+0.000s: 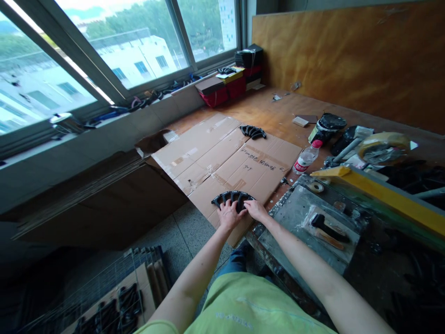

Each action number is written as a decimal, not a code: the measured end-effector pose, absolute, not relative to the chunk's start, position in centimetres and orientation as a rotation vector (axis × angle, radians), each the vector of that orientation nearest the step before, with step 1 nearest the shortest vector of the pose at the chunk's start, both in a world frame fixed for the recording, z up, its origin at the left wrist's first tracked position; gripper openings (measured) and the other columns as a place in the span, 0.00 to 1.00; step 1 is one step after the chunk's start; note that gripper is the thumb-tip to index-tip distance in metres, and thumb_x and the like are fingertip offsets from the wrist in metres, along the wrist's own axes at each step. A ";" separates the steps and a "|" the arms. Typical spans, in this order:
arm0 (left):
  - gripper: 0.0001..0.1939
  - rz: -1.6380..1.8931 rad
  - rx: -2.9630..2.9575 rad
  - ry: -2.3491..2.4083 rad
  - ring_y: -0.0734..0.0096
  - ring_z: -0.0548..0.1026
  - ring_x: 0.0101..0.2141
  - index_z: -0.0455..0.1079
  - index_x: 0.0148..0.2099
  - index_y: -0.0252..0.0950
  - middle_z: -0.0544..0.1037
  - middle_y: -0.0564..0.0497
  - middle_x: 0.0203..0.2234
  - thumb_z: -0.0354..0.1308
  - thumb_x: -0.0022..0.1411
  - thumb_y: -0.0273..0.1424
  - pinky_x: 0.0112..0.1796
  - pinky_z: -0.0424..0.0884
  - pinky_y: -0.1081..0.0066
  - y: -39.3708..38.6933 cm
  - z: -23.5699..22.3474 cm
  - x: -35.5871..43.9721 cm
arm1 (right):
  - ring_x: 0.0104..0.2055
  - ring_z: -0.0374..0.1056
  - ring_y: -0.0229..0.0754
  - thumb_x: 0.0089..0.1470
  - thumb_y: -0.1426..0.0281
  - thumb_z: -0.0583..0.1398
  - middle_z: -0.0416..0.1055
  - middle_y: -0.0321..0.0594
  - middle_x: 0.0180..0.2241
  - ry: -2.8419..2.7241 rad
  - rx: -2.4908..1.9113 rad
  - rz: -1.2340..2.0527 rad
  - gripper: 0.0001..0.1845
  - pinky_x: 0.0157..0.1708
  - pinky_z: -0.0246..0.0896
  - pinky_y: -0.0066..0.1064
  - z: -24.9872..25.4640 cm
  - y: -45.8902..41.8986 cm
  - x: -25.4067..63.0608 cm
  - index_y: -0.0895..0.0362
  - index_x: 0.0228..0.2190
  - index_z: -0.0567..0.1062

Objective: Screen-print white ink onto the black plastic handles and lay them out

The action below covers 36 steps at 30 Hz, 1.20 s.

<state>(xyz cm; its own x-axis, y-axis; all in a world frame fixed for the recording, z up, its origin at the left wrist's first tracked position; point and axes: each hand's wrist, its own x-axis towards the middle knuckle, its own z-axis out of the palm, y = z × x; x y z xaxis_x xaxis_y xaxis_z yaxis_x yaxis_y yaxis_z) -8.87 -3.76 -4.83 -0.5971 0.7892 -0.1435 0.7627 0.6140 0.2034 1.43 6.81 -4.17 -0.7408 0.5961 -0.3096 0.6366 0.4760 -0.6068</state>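
A fanned row of black curved handle-like pieces (235, 196) lies on the flattened cardboard (222, 162) close in front of me. My left hand (230, 215) rests at the near side of this row, fingers spread and touching the pieces. At the row's right end, my right hand (256, 209) has its fingers closed against the last piece; their tips are partly hidden. Farther back on the cardboard sits a second cluster of similar black pieces (253, 132), apart from both hands.
Right of the cardboard stand a red-capped bottle (306, 158), a dark paint-smeared can (327, 127) and a tape roll (384, 147). A black handle (328, 228) lies on the metal bench plate (278, 234). Stacked cardboard (93, 204) is at left, a wire rack (100, 287) below.
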 end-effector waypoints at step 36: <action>0.36 0.713 1.972 2.301 0.41 0.45 0.65 0.52 0.67 0.38 0.46 0.36 0.67 0.52 0.61 0.45 0.56 0.53 0.42 28.5 -9.3 -30.0 | 0.55 0.64 0.44 0.54 0.71 0.60 0.70 0.46 0.52 2.820 1.767 -1.535 0.22 0.57 0.56 0.36 -4.8 27.2 -15.1 0.57 0.51 0.72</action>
<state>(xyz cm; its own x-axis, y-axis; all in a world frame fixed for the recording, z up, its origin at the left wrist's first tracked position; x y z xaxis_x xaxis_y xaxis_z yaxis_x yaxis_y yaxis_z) -30.04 28.49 -9.32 -0.1973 0.9426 0.2694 0.9297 0.0927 0.3565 -15.08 27.22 -4.85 -0.4321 0.9018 0.0076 0.4830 0.2386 -0.8425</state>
